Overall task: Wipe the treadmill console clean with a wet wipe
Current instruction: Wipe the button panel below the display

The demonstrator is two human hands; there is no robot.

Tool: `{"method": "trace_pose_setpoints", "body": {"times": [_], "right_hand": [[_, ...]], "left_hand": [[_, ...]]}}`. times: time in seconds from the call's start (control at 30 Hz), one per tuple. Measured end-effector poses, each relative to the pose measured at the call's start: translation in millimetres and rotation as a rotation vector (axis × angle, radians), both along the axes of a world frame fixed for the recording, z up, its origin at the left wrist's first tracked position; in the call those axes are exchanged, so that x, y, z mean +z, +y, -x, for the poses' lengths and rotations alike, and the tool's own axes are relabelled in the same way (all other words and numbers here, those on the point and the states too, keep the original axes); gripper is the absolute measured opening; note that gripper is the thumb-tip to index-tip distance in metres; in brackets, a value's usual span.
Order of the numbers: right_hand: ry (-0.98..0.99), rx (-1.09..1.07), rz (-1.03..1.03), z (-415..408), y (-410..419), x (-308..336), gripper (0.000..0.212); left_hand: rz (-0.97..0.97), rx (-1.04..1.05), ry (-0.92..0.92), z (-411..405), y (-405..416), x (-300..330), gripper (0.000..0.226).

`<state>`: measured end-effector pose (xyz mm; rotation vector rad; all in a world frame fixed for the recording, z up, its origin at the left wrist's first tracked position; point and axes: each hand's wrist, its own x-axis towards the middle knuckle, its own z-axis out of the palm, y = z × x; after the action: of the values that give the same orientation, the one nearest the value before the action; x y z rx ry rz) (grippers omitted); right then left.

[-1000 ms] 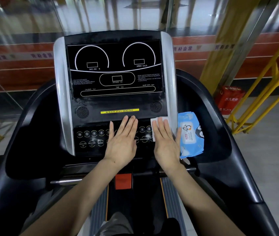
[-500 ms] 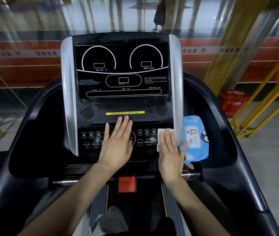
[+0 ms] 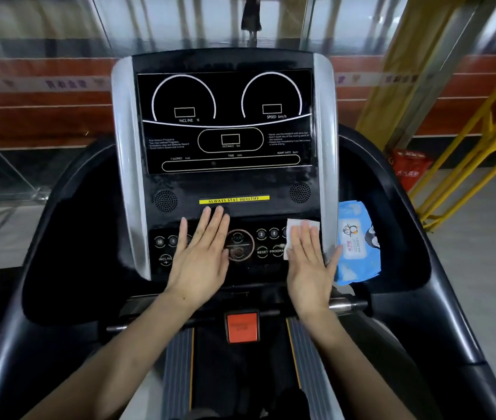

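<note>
Nearest the camera at 6 o'clock, two bare forearms reach forward over the treadmill belt, an orange-red tab [image 3: 242, 326] between them just below the treadmill console [image 3: 228, 183]. Left hand [image 3: 203, 259] lies flat, fingers spread wide, on the button panel at about 10 o'clock of the round START button [image 3: 238, 245], holding nothing. Right hand [image 3: 309, 265] also flat and open, palm pressing a white wet wipe [image 3: 295, 225] against the panel's right end, at 3 o'clock of the START button; wipe pokes out above and left of the fingers, covering some buttons. Blue wipes pack [image 3: 358, 244] sits just beside the right hand at its 3 o'clock, in the side tray next to the silver trim. Farther up, yellow strip label [image 3: 234, 200], then the dark display [image 3: 228, 122] with incline and speed dials. Beyond at 2 o'clock, red box [image 3: 408, 168] and yellow railings [image 3: 464, 153], blurred.
</note>
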<state>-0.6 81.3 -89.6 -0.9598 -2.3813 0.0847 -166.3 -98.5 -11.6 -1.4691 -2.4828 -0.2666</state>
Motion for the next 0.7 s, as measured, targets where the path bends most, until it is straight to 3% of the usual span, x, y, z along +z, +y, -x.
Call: {"method": "trace_pose_setpoints", "body": {"times": [0.13, 0.3, 0.5, 0.7], "right_hand": [[0.080, -0.043, 0.066, 14.8, -16.6, 2.6, 0.071], [-0.082, 0.083, -0.008, 21.8, -36.0, 0.4, 0.082], [-0.117, 0.030, 0.037, -21.5, -30.7, -21.8, 0.086], [-0.081, 0.030, 0.023, 9.5, 2.8, 17.0, 0.068]], "left_hand": [[0.023, -0.009, -0.004, 1.6, -1.5, 2.0, 0.069], [0.030, 0.005, -0.023, -2.0, 1.8, 1.3, 0.070], [0.006, 0.019, -0.037, -10.1, 7.5, 1.1, 0.069], [0.011, 0.004, -0.031, -16.8, 19.6, 1.3, 0.069]]}}
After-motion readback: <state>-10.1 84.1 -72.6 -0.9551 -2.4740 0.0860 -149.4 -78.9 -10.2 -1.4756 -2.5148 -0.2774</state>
